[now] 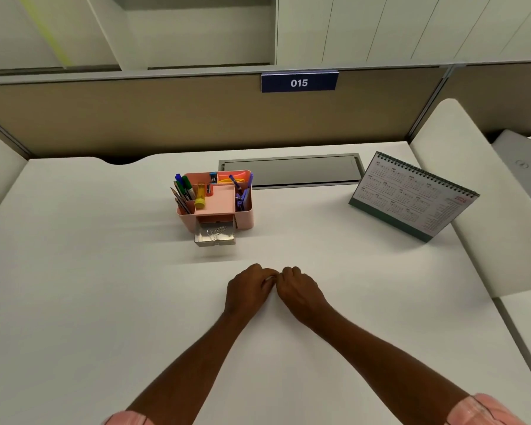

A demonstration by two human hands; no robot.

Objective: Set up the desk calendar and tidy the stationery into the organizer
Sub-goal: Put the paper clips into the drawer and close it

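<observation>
A pink organizer (245,219) stands at the desk's middle back. It holds pens and markers (184,187), a yellow tube (200,196) and purple items (242,194). Its small clear drawer (215,237) is pulled out, with paper clips (216,230) inside. The desk calendar (411,194) stands upright at the back right, year page facing me. My left hand (249,286) and right hand (298,289) rest on the desk in front of the drawer. Their fingers are curled and their fingertips meet. I see nothing between them.
The white desk (105,271) has a grey cable hatch (292,171) behind the organizer. A tan partition (135,118) with a blue "015" sign (299,82) closes the back. A white divider (485,210) borders the right side.
</observation>
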